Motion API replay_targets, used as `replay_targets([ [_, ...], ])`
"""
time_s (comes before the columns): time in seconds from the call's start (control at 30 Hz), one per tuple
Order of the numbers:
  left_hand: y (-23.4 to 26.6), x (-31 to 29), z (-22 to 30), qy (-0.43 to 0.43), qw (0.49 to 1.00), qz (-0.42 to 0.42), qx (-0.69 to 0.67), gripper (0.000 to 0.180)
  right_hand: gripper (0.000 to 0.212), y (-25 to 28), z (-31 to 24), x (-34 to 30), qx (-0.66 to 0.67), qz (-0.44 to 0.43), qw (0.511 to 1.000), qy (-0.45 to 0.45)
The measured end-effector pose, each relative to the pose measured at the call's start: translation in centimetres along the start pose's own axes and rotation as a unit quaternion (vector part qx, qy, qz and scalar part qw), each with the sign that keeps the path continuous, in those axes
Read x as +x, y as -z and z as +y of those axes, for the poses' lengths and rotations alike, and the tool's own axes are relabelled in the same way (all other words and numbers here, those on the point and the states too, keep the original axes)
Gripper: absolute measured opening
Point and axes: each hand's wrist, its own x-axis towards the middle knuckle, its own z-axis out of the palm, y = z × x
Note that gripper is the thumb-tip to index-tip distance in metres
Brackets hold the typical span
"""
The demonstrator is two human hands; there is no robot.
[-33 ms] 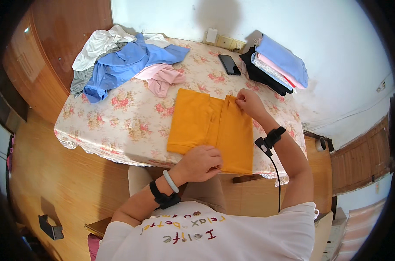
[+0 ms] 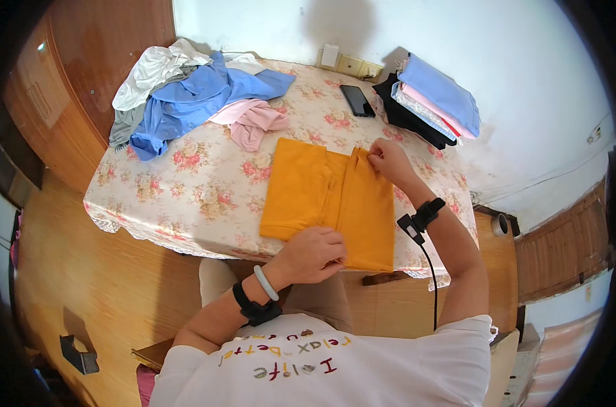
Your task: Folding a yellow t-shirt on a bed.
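- The landmark is the yellow garment (image 2: 370, 210), lying folded flat on the table (image 2: 135, 193), at the edge nearest the person.
- The relation that counts: a raised fold edge runs along the yellow garment from its far side to its near side, leaning a little to the left as it comes closer. The outline is close to square, so this edge gives the clearest axis.
- Right hand (image 2: 388, 161): at the far side of the yellow garment, by the top end of that edge; its grip is narrow, thumb and fingers pinching the cloth.
- Left hand (image 2: 313, 256): at the near side of the yellow garment, by the bottom end of the same edge; its grip looks narrow too, fingers curled onto the cloth, the exact contact partly hidden.
- So the edge stretches between both grips, with neither hand clearly nearer. The garment's left panel lies beyond the left hand and is closer to it than to the right.
- Beyond the yellow garment lies a black phone (image 2: 357, 101); far right of it, a folded stack (image 2: 438, 98); far left of it, a loose pile with a blue garment (image 2: 186, 98) and a pink garment (image 2: 257, 124).
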Motion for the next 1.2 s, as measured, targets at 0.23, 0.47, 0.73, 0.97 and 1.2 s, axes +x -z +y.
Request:
replay_targets([
  [0.23, 0.0, 0.1, 0.1, -0.008, 1.0, 0.012, 0.003, 0.016, 0.006, -1.6, 2.3, 0.6, 0.165, -0.002, 0.983, -0.08],
  [0.47, 0.2, 0.0, 0.2, 0.006, 1.0, 0.007, -0.003, 0.016, 0.019, 1.3, -1.9, -1.3, 0.22, -0.183, 0.945, -0.161],
  [0.73, 0.2, 0.2, 0.3, -0.008, 1.0, 0.0, 0.006, 0.018, 0.026, -0.8, 0.2, 0.7, 0.457, -0.178, 0.85, -0.192],
  [0.97, 0.1, 0.2, 0.4, -0.005, 1.0, 0.006, -0.002, 0.019, 0.022, -1.1, 2.1, 2.4, 0.166, -0.095, 0.974, -0.125],
  [1.2, 0.1, 0.1, 0.4, 0.002, 1.0, 0.002, 0.005, 0.019, 0.014, -1.7, 0.4, 1.9, -0.006, -0.065, 0.997, -0.03],
])
